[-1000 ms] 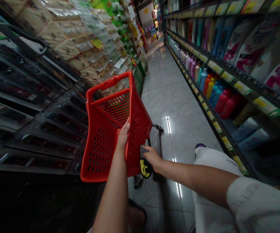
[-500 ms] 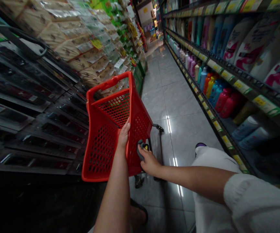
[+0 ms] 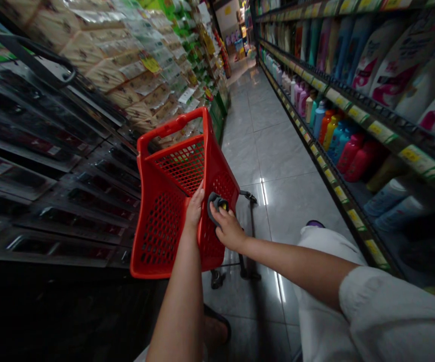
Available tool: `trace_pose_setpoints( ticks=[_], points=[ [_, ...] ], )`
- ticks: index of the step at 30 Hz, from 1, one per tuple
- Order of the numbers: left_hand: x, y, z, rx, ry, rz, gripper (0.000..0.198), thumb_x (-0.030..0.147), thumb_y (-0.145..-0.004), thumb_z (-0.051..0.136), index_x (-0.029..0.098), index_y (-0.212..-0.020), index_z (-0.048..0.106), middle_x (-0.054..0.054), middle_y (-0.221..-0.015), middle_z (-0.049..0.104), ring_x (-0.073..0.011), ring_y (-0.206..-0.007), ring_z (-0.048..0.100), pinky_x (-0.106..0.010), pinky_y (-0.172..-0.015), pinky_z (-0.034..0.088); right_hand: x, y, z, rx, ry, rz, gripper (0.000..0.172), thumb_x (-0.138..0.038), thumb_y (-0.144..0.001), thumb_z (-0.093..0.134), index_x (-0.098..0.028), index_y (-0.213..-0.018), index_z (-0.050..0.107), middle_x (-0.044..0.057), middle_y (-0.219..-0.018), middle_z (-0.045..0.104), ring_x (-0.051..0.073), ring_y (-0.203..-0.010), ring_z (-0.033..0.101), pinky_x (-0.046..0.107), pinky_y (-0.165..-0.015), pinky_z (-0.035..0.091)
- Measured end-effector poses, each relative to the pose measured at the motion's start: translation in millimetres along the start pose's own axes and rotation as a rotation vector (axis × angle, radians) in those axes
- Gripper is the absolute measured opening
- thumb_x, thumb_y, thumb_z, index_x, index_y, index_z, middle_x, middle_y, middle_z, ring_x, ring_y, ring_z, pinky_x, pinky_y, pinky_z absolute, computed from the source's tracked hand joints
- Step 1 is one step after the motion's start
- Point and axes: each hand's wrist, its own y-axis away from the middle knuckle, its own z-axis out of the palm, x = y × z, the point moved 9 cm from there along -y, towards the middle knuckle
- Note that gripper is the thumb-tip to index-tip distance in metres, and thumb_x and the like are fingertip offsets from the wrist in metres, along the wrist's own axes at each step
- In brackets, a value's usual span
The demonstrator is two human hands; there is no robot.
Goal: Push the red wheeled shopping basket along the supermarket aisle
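A red plastic shopping basket (image 3: pixel 164 221) on wheels stands tilted in the aisle, close to the left shelves. My left hand (image 3: pixel 194 211) grips its near rim, fingers curled over the edge. My right hand (image 3: pixel 228 229) is closed on a dark grey handle with a yellow mark (image 3: pixel 215 202), held against the basket's right side near the rim. A thin black rod (image 3: pixel 248 221) runs down behind it to the basket's wheels (image 3: pixel 217 279).
Left shelves (image 3: pixel 51 151) hold dark packaged goods and, further on, paper packs. Right shelves (image 3: pixel 353 115) carry coloured bottles with yellow price tags. A shiny grey tiled floor (image 3: pixel 270 151) runs down the aisle. My white trouser leg (image 3: pixel 326 311) and foot are below.
My right hand took hold of the grey and yellow handle low beside the basket and raised it to the rim. The left hand kept its grip; the basket shifted slightly.
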Motion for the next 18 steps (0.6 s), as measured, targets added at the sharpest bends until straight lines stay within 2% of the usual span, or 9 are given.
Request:
trace_pose_setpoints(
  ticks=[4,6,8,11,13,14,16,18],
  points=[
    [2.2,1.2,0.0,0.006,-0.003,0.003,0.059,0.050,-0.092,0.054,0.021,-0.143,0.054,-0.004,-0.152,0.048,-0.0227,-0.148,0.033,-0.038,-0.124,0.021,0.3,30.8,12.0,-0.136,0.127,-0.009,0.082,-0.002,-0.075,0.046,-0.011,-0.155,0.032,0.018,-0.138,0.055,0.028,-0.127,0.049,0.044,-0.110,0.040],
    [1.2,1.4,2.5,-0.009,0.041,-0.012,0.062,0.051,-0.091,0.055,0.020,-0.145,0.051,-0.005,-0.151,0.049,-0.0238,-0.147,0.035,-0.039,-0.124,0.023,9.7,41.7,16.0,-0.180,0.119,0.006,0.082,-0.002,-0.073,0.048,-0.014,-0.153,0.038,0.016,-0.134,0.058,0.028,-0.123,0.052,0.043,-0.107,0.042],
    [0.0,1.8,5.5,-0.024,0.105,-0.032,0.067,0.053,-0.090,0.056,0.020,-0.148,0.048,-0.005,-0.151,0.050,-0.0253,-0.145,0.038,-0.040,-0.122,0.027,25.1,43.4,15.5,-0.163,0.047,0.066,0.080,-0.002,-0.071,0.049,-0.019,-0.148,0.046,0.012,-0.132,0.061,0.026,-0.120,0.056,0.041,-0.106,0.044],
    [0.5,3.0,8.1,-0.029,0.164,-0.052,0.071,0.053,-0.088,0.058,0.019,-0.149,0.046,-0.006,-0.152,0.048,-0.0256,-0.144,0.040,-0.039,-0.122,0.029,52.4,28.4,-0.3,0.034,-0.128,0.216,0.076,-0.003,-0.069,0.049,-0.021,-0.144,0.053,0.009,-0.133,0.061,0.024,-0.123,0.057,0.039,-0.109,0.043],
    [1.9,4.1,8.7,-0.025,0.168,-0.064,0.070,0.051,-0.088,0.059,0.018,-0.148,0.047,-0.006,-0.152,0.048,-0.0252,-0.145,0.039,-0.038,-0.122,0.028,60.5,12.7,-13.6,0.175,-0.198,0.256,0.078,-0.005,-0.071,0.048,-0.018,-0.148,0.047,0.011,-0.140,0.056,0.024,-0.130,0.052,0.040,-0.112,0.040],
    [2.5,4.7,9.1,-0.025,0.169,-0.071,0.070,0.050,-0.088,0.060,0.017,-0.148,0.047,-0.006,-0.151,0.048,-0.0252,-0.145,0.039,-0.038,-0.122,0.028,58.7,4.2,-17.5,0.203,-0.202,0.236,0.080,-0.005,-0.072,0.048,-0.017,-0.151,0.042,0.012,-0.144,0.053,0.025,-0.134,0.048,0.041,-0.114,0.038],
    [3.3,6.1,9.4,-0.024,0.168,-0.084,0.067,0.048,-0.088,0.060,0.018,-0.148,0.048,-0.005,-0.151,0.049,-0.0252,-0.143,0.041,-0.038,-0.121,0.029,46.1,-10.0,-16.1,0.157,-0.160,0.135,0.083,-0.005,-0.074,0.047,-0.017,-0.155,0.033,0.013,-0.152,0.044,0.026,-0.142,0.039,0.043,-0.116,0.034],
    [3.9,7.7,8.7,-0.018,0.152,-0.085,0.063,0.046,-0.089,0.059,0.019,-0.146,0.051,-0.004,-0.150,0.050,-0.0246,-0.143,0.042,-0.037,-0.121,0.029,34.4,-12.4,-5.1,0.056,-0.079,0.051,0.085,-0.004,-0.075,0.046,-0.016,-0.157,0.027,0.015,-0.157,0.037,0.026,-0.147,0.031,0.045,-0.117,0.031]
  ],
)
